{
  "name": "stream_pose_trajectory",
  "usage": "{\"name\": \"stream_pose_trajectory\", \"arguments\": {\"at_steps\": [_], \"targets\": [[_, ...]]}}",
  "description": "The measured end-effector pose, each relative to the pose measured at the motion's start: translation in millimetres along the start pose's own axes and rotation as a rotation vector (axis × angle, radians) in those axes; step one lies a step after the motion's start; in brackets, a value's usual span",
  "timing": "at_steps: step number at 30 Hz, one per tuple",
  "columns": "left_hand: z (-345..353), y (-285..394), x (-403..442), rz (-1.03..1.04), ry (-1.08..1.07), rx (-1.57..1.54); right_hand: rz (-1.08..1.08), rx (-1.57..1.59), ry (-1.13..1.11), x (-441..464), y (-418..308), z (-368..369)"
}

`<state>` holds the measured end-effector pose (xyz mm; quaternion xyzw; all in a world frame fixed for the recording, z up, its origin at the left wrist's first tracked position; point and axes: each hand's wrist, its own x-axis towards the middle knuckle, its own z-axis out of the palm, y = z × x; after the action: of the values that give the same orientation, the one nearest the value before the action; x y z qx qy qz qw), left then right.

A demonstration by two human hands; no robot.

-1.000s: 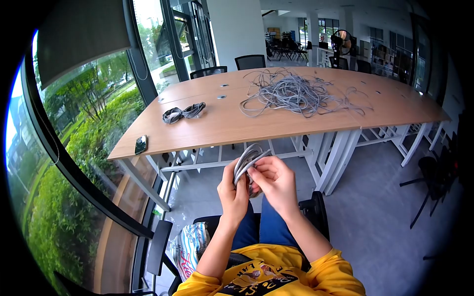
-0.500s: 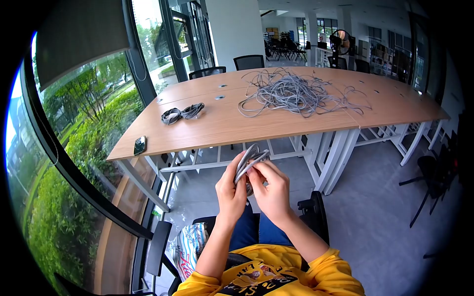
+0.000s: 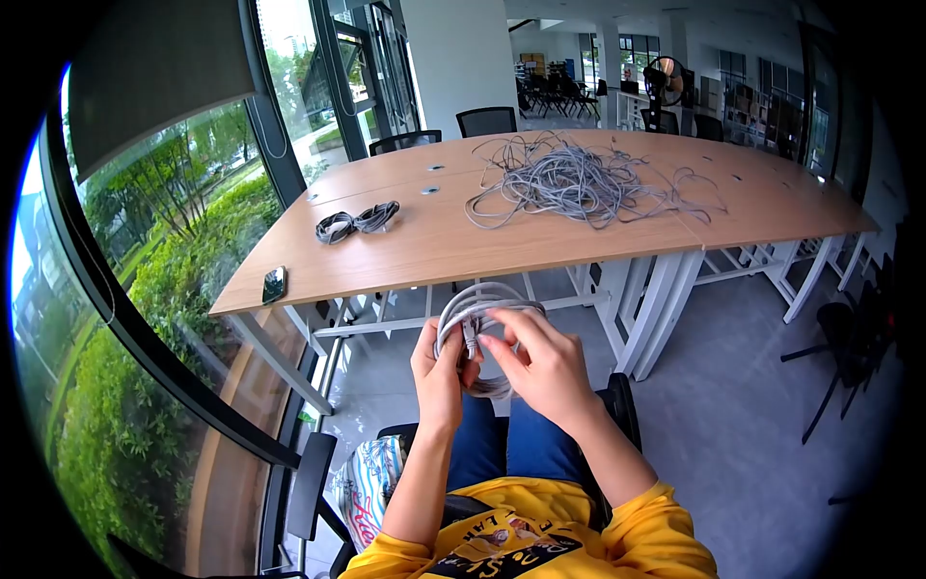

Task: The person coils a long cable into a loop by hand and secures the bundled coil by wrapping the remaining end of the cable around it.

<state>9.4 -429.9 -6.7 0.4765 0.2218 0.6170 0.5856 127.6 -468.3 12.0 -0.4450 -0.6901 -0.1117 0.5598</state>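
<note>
A grey network cable [image 3: 479, 298], wound into a round coil, is held above my lap. Its plug end shows inside the loop, near the left fingers. My left hand [image 3: 440, 374] wraps round the coil's left side. My right hand [image 3: 546, 361] is at the coil's right side, its fingers bent against the upper strands and its thumb pointing in toward the plug. On the table beyond lies a large tangled heap of grey cables [image 3: 579, 183]. To its left rest bundled cables [image 3: 357, 223], darker grey and coiled.
A phone [image 3: 275, 284] lies at the left corner of the wooden table [image 3: 415, 256]. White table legs [image 3: 666, 309] stand in front of me. A patterned bag [image 3: 369, 487] sits at my left by the chair armrest [image 3: 311, 482]. Black chairs stand behind the table and at right.
The coil has turned from nearly edge-on to facing me, so its round loop and plug now show. My right hand has shifted slightly right, away from the left.
</note>
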Motion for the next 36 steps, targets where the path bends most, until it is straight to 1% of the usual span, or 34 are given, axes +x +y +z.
{"name": "stream_pose_trajectory", "arguments": {"at_steps": [1,3,4,5,7,11,13,14,15,16,18,19,23,25,26,29,31,32,33,34,35,36], "targets": [[2.5,1.4,-0.1,-0.013,0.008,-0.008,-0.048,-0.051,-0.039,0.0,0.3,-1.4],[2.6,1.9,-0.1,-0.025,0.014,-0.016,-0.052,-0.076,-0.046,-2.8,1.4,-1.2],[0.6,1.9,0.5,-0.042,-0.015,-0.015,-0.059,-0.100,-0.050,-3.0,2.2,-0.7],[-1.4,1.6,0.9,-0.062,-0.043,-0.014,-0.060,-0.100,-0.049,-2.9,3.0,-0.2],[-5.0,-0.4,1.8,-0.077,-0.061,-0.023,-0.029,-0.145,-0.128,-3.7,4.0,0.7],[-6.5,4.7,1.3,-0.117,-0.109,-0.067,-0.058,-0.161,-0.137,-2.1,3.1,-0.2],[-6.7,8.3,-0.1,-0.105,-0.138,-0.075,-0.023,-0.206,-0.154,-3.6,1.1,0.8],[-6.6,10.7,-0.8,-0.089,-0.169,-0.083,-0.024,-0.207,-0.154,-3.5,3.0,1.8],[-6.5,13.4,-2.3,-0.091,-0.215,-0.132,-0.054,-0.185,-0.102,-3.5,6.7,3.6],[-7.2,13.3,-2.4,-0.090,-0.213,-0.132,-0.084,-0.163,-0.051,-3.1,8.9,4.9],[-7.8,12.2,-2.9,-0.024,-0.242,0.148,-0.063,-0.192,-0.095,-1.2,5.5,0.9],[-8.2,13.9,-2.8,-0.072,-0.218,0.140,-0.043,-0.224,-0.136,-0.4,3.7,-1.8],[-10.9,13.3,-3.3,-0.102,-0.253,0.120,0.021,-0.278,-0.192,-0.2,-0.7,-3.4],[-7.5,9.1,-4.7,0.038,-0.191,0.300,-0.027,-0.243,-0.111,-3.1,2.0,-0.5],[-6.8,9.2,-4.7,0.038,-0.192,0.300,-0.027,-0.243,-0.111,-4.6,2.4,-0.1],[-2.4,12.8,-5.6,0.147,-0.116,0.392,-0.081,-0.219,-0.087,-7.6,1.9,-2.9],[-2.9,15.4,-6.0,0.182,-0.112,0.435,-0.200,-0.065,0.082,-6.6,-4.1,-12.3],[-3.9,16.7,-6.2,0.216,-0.107,0.478,-0.200,-0.063,0.082,-1.9,-6.2,-17.5],[-6.1,18.4,-7.3,0.214,-0.106,0.480,-0.184,-0.051,0.099,6.8,-7.3,-23.6],[-8.9,19.8,-9.3,0.180,-0.159,0.463,-0.165,-0.042,0.116,13.2,-6.0,-27.9],[-10.8,21.0,-10.1,0.148,-0.215,0.445,-0.103,0.014,0.014,16.5,-0.7,-28.0],[-12.7,22.2,-10.8,0.149,-0.219,0.445,-0.103,0.011,0.017,17.6,4.4,-28.2]]}}
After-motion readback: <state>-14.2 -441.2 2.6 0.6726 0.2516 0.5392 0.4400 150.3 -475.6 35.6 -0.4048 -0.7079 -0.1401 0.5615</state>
